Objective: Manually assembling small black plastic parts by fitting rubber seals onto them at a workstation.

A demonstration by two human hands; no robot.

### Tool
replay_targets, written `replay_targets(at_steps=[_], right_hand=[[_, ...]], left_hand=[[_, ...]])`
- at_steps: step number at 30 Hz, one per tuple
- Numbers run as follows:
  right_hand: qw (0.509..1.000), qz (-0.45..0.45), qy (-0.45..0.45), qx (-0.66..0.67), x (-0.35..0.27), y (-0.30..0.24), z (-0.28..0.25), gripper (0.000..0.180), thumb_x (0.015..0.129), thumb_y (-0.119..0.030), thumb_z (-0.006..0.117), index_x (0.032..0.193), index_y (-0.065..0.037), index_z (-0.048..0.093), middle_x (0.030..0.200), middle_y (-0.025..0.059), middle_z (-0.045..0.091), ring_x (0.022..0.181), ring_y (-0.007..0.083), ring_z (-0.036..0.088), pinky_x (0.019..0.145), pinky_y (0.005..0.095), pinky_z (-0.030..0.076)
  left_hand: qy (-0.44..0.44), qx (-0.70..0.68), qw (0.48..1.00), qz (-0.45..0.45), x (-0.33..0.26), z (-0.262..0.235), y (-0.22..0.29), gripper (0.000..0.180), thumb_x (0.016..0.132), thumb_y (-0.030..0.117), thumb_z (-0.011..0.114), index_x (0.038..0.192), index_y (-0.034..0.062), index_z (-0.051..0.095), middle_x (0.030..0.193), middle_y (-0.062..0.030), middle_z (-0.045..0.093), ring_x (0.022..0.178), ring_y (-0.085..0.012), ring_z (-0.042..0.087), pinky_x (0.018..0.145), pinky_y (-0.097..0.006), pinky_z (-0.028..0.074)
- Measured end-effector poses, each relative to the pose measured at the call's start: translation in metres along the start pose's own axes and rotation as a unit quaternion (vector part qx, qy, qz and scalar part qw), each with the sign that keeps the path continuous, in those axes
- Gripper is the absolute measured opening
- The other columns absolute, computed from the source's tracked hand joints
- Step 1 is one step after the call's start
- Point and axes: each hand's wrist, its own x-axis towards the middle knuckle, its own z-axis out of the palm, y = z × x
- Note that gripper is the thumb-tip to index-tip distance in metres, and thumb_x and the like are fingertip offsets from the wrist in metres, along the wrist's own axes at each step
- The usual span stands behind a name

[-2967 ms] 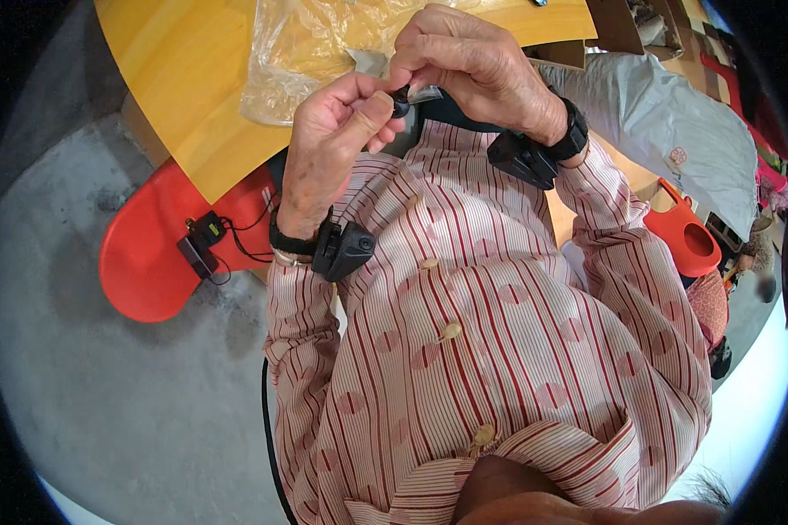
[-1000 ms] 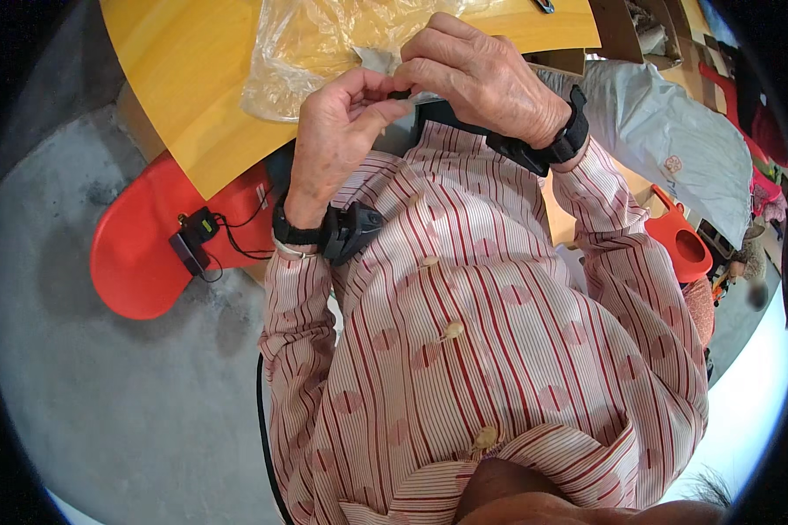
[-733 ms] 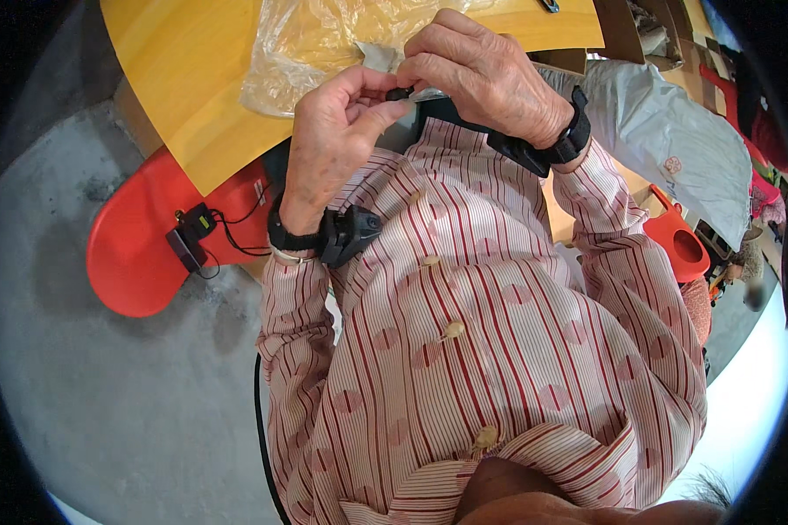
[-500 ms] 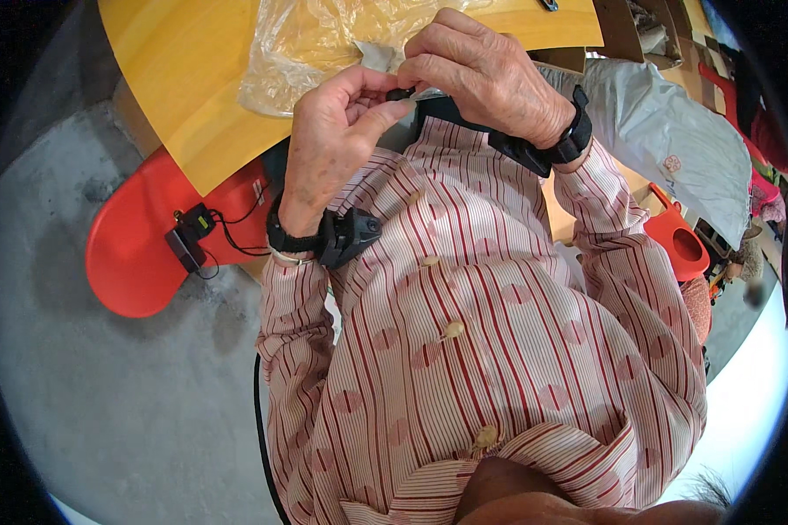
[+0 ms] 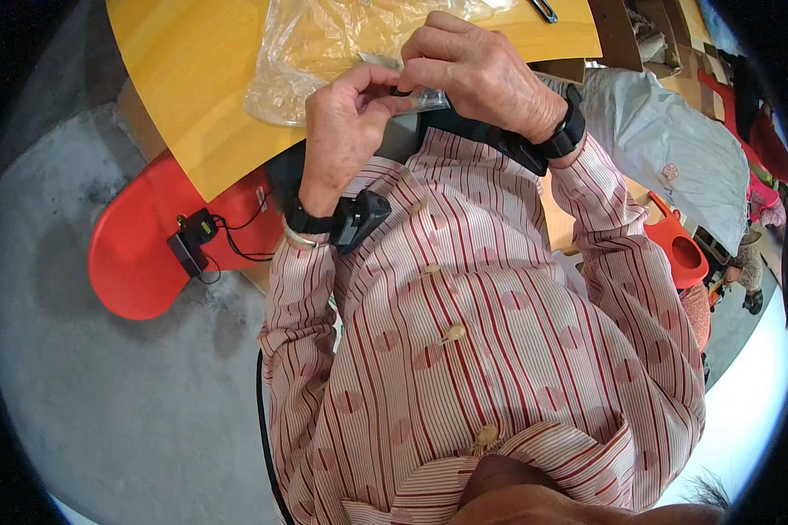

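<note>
My left hand (image 5: 346, 131) and my right hand (image 5: 480, 74) meet at the near edge of the yellow table. Pinched between the left thumb and fingers is a small black piece (image 5: 399, 91), mostly covered, so its kind cannot be made out. The right fingers are curled closed right beside it, and what they grip is hidden. A crumpled clear plastic bag (image 5: 293, 70) lies on the table just beyond the hands. Under the right fingers shows a bit of greyish see-through plastic (image 5: 432, 99).
The yellow tabletop (image 5: 179, 79) carries a small dark tool-like object (image 5: 545, 10) at its far right. A red seat (image 5: 131, 258) at left bears black cabled devices (image 5: 193, 241). On the right are a white sack (image 5: 665, 140), an open cardboard box (image 5: 617, 35) and a red plastic item (image 5: 681, 254).
My left hand has shifted slightly right and down, its wrist turning a little. The black piece shows less. More of the dark object at the table's far right is in sight.
</note>
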Motion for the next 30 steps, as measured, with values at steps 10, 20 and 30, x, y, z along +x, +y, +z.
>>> replay_targets(at_steps=[10,20,30], right_hand=[[0.998,0.055,-0.015,0.007,0.009,0.017,0.018,0.019,0.067,-0.001,0.066,0.084,-0.009,0.061,0.082,0.0036,0.055,0.082,0.0243,0.057,0.067,0.0324,0.048],[0.995,0.072,-0.055,-0.039,0.000,0.022,0.026,0.030,0.067,-0.011,0.070,0.095,-0.015,0.062,0.086,0.0004,0.058,0.089,0.0227,0.057,0.070,0.0325,0.052],[0.994,0.088,-0.062,-0.020,0.002,0.024,0.028,0.028,0.066,-0.014,0.071,0.093,-0.016,0.061,0.084,0.0007,0.058,0.086,0.0234,0.057,0.071,0.0348,0.050]], left_hand=[[0.093,0.207,0.968,0.109,0.014,-0.004,-0.019,0.015,0.074,-0.005,0.063,0.089,-0.0024,0.063,0.080,-0.0061,0.062,0.074,-0.0138,0.061,0.067,-0.026,0.050],[0.135,0.362,0.893,0.231,0.022,0.006,-0.032,0.011,0.069,0.000,0.062,0.079,0.0014,0.062,0.078,-0.0111,0.062,0.077,-0.0303,0.055,0.069,-0.038,0.046],[0.153,0.327,0.910,0.203,0.022,0.007,-0.034,0.008,0.065,0.003,0.059,0.072,0.0050,0.062,0.075,-0.0070,0.061,0.078,-0.0290,0.053,0.070,-0.040,0.041]])
